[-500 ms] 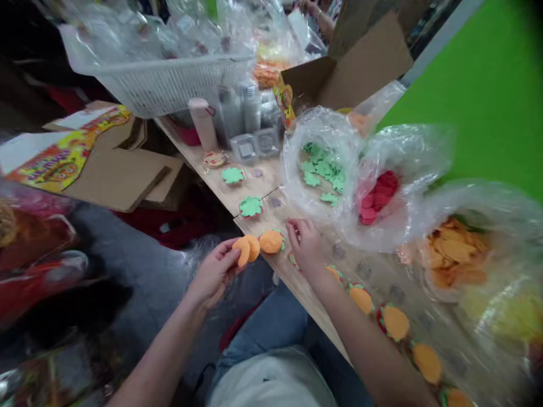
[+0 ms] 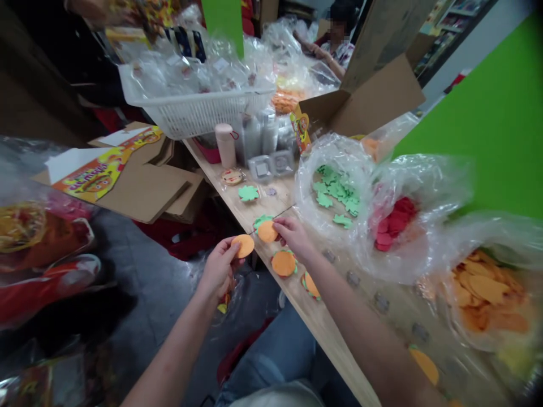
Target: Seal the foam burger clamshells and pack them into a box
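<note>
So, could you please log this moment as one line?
left hand: holds orange foam disc | right hand: beside second disc on green foam

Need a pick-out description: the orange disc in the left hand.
Find the long wooden table in front of the person. Just off its near edge, the left hand holds an orange foam disc up in the air. The other orange discs lie on the tabletop over green foam pieces; this one alone is lifted.

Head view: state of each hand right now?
Left hand: closed, holding an orange foam disc.
Right hand: fingers curled at a second orange disc; grip unclear.
</note>
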